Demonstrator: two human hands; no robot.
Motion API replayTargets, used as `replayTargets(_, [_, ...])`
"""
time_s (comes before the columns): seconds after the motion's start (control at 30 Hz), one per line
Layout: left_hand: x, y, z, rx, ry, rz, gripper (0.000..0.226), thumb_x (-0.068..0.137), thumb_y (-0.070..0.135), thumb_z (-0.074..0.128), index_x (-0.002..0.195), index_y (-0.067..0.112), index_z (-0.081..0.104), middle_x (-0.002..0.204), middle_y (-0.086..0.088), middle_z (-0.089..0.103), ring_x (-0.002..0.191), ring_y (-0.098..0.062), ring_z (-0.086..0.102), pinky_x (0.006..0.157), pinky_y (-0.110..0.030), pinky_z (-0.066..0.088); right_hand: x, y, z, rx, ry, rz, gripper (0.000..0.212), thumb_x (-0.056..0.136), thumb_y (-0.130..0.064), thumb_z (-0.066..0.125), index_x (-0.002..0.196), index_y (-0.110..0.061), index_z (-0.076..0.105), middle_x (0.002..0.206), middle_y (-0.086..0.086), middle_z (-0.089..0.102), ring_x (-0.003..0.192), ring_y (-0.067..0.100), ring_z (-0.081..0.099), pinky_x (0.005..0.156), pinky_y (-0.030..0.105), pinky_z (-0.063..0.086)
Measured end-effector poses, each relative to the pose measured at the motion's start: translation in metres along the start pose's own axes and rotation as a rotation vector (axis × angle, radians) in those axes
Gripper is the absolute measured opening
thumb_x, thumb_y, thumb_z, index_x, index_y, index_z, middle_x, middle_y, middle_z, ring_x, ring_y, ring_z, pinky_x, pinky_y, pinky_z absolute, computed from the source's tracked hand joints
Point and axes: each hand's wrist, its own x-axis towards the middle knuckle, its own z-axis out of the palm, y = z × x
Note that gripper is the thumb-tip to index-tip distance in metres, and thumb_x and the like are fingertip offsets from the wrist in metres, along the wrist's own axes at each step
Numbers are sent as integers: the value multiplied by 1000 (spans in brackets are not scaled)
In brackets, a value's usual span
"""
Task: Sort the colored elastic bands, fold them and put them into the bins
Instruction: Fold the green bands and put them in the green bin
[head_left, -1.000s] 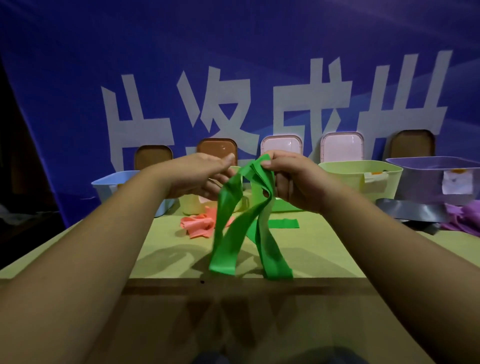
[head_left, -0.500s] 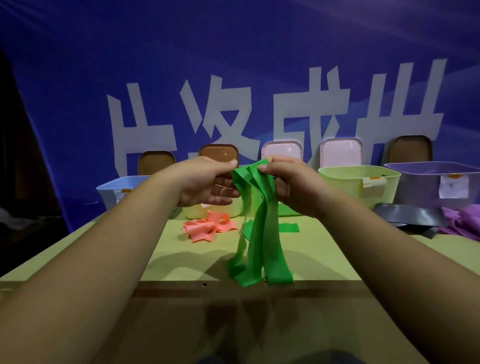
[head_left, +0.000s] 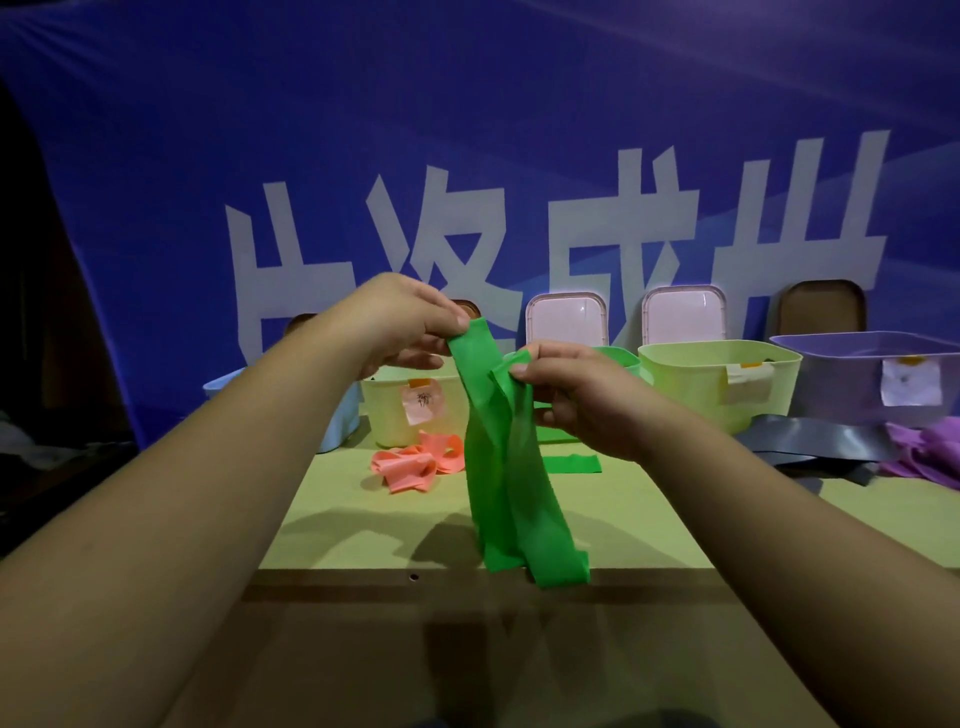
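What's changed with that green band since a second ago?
The left hand lifted its end of the green band above the right hand; the splayed hanging strands drew together. Both hands still pinch it; orange bands and bins stayed put.

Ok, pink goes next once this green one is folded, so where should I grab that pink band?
Pinch the pink band by the loop that stands up at its far right end, coming from above. It lies crumpled on the table, so the rest sits low, and a pale bin stands close behind it, which likely blocks a reach from the back.
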Motion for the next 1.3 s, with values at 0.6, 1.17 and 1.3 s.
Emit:
replayTargets(0.6, [-5, 53, -17, 210, 50, 193, 6, 98, 16, 77, 99, 19, 82, 97, -7, 81, 93, -20, 79, 72, -30, 65, 7, -30, 20, 45, 217, -219, 20, 101, -19, 72, 119, -9, 72, 110, 13, 78, 99, 28, 73, 91, 51, 55])
replayTargets(1.17, [-14, 55, -14, -48, -126, 117, 17, 97, 17, 77, 112, 10, 81, 103, -11, 82, 93, -22, 81, 74, -32, 65, 21, -33, 30, -119, 395, -286, 19, 97, -28, 79, 114, -20, 75, 108, 1, 81, 105, 24, 76, 88, 48, 65])
replayTargets(1.3, [-13, 52, -10, -47, -143, 107, 15, 97, 16, 77, 111, 10, 82, 101, -11, 82, 89, -20, 80, 71, -31, 65, 24, -30, 28, -118, 422, -281, 20, 97, -27, 79, 113, -16, 75, 106, 4, 80, 102, 26, 77, 83, 44, 65])
